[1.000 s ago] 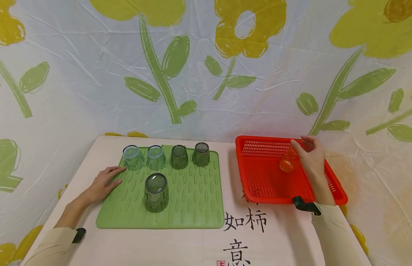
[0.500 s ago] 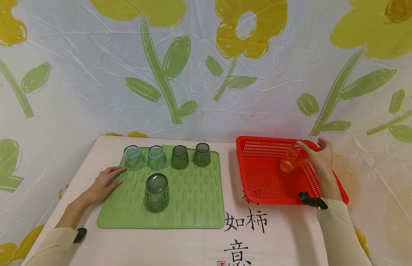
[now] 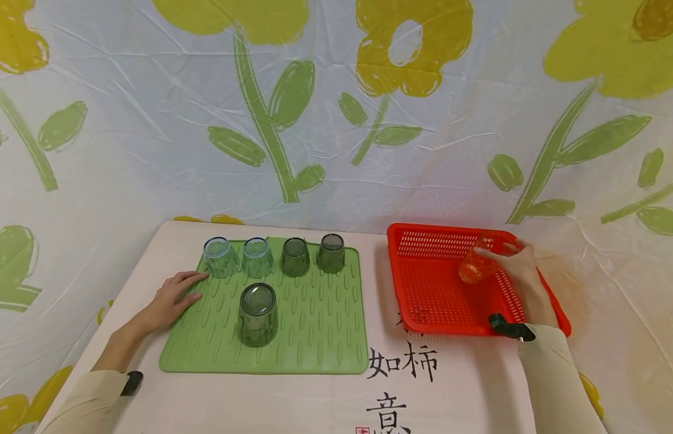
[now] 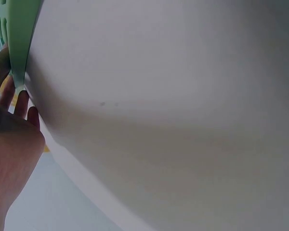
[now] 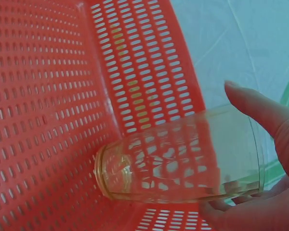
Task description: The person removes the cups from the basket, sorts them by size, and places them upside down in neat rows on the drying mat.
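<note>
In the head view, a clear drinking glass leans at a slant inside the red basket. My right hand is around its upper end. The right wrist view shows the thumb stretched out, its tip apart from the glass, with other fingers under the rim end. My left hand rests with loosely bent fingers at the left edge of the green ribbed mat, close to a bluish glass. A larger grey glass stands upside down on the mat.
Along the mat's back edge stand another bluish glass and two grey glasses, bottoms up. Flowered cloth hangs behind the table. The pale tablecloth has black characters printed near the basket.
My right hand first shifts right, away from the leaning glass, then lowers and comes round its upper end. The glass keeps nearly the same place. My left hand stays put.
</note>
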Demonstrator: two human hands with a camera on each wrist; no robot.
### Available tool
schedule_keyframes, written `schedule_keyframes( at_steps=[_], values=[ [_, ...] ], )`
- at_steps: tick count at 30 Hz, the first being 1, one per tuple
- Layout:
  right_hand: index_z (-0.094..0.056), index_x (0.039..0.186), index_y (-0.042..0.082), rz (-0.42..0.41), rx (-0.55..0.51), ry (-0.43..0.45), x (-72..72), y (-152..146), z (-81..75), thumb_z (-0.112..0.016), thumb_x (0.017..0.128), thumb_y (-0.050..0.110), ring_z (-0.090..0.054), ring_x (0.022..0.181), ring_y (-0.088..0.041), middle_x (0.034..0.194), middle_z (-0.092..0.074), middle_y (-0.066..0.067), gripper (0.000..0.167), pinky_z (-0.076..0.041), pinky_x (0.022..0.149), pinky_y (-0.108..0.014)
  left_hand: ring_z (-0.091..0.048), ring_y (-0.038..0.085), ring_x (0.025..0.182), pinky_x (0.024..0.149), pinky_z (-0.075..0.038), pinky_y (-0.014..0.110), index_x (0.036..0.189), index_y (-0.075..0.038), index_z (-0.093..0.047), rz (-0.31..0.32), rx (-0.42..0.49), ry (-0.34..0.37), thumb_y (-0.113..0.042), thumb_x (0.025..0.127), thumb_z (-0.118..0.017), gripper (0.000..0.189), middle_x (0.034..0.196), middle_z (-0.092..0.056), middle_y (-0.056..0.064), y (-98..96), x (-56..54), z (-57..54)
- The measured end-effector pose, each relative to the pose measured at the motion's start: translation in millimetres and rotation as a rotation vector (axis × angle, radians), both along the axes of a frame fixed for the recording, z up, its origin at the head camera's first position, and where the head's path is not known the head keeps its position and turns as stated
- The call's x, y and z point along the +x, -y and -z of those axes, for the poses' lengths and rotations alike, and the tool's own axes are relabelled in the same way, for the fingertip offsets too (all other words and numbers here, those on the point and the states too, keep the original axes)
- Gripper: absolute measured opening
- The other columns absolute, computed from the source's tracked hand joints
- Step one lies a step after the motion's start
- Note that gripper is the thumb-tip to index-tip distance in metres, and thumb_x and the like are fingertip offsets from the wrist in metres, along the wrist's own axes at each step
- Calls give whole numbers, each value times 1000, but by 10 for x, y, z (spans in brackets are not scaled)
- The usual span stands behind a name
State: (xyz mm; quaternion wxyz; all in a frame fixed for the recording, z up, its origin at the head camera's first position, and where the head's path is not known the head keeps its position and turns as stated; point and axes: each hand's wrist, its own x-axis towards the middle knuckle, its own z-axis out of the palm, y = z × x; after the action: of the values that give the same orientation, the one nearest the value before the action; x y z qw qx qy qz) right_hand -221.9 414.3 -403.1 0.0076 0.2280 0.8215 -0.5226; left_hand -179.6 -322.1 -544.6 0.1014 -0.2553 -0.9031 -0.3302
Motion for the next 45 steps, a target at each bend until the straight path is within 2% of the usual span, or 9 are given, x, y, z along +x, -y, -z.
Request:
schedule_keyframes(
  at_steps=[7,11,13,17,20,25,34,42,45],
  values=[
    [7,160,-3,-60,-17,-1,16,-30,83,-78,93,31,-16,151,-43,168,-7,-25,114,-28,120,-56,-46,53,118,86,-33,63,133,9,-58,1,-1,8,5,92,-70,43,133,-52,32,-3,9,23],
    [-1,160,-5,-92,25,5,41,-51,71,-78,93,37,-24,143,-45,164,-16,-28,111,-30,117,-58,-46,53,118,87,-33,63,133,9,-58,1,-2,13,4,93,-70,43,133,-52,33,-11,16,16],
    [-4,161,-2,-80,9,2,43,-55,57,-78,92,40,-32,137,-39,161,-23,-24,109,-38,114,-52,-46,54,118,86,-33,64,133,9,-58,1,-4,17,3,93,-70,42,133,-52,33,-14,16,4],
    [-23,162,8,-84,-202,-93,39,-51,27,-75,96,28,-50,119,-17,149,-46,-7,87,-50,100,-30,-46,54,118,86,-34,66,133,10,-58,1,-6,18,4,93,-70,42,133,-52,33,-17,18,-26],
    [-42,151,19,-94,-386,-167,57,-26,-2,-74,97,18,-58,103,-8,131,-56,4,63,-55,86,-23,-47,54,118,87,-35,65,132,10,-59,2,-6,9,6,91,-71,43,132,-54,33,-17,25,-42],
    [-44,129,27,-66,-421,-170,125,41,-49,-73,98,26,-61,95,-8,118,-50,8,43,-57,77,-22,-48,55,119,89,-36,65,131,12,-58,8,-5,8,8,90,-71,44,131,-54,35,-18,43,-66],
    [-33,144,29,-63,-388,-166,242,215,-104,-73,97,33,-53,106,-11,124,-45,11,62,-55,80,-18,-54,54,112,87,-44,62,134,14,-55,-27,17,111,1,100,-62,37,124,-58,35,-50,111,-218],
    [-23,150,28,-84,-329,-168,308,317,-143,-72,98,36,-51,110,-10,129,-41,12,72,-53,81,-15,-63,40,105,82,-54,35,136,13,-55,-39,38,148,0,102,-61,37,126,-60,32,-142,166,-389],
    [-19,156,28,-91,-260,-130,331,362,-163,-71,96,43,-51,113,-12,136,-40,8,81,-51,95,-23,-64,34,104,82,-53,29,137,11,-55,-36,58,150,-2,103,-60,37,127,-60,30,-194,182,-454]
  ],
)
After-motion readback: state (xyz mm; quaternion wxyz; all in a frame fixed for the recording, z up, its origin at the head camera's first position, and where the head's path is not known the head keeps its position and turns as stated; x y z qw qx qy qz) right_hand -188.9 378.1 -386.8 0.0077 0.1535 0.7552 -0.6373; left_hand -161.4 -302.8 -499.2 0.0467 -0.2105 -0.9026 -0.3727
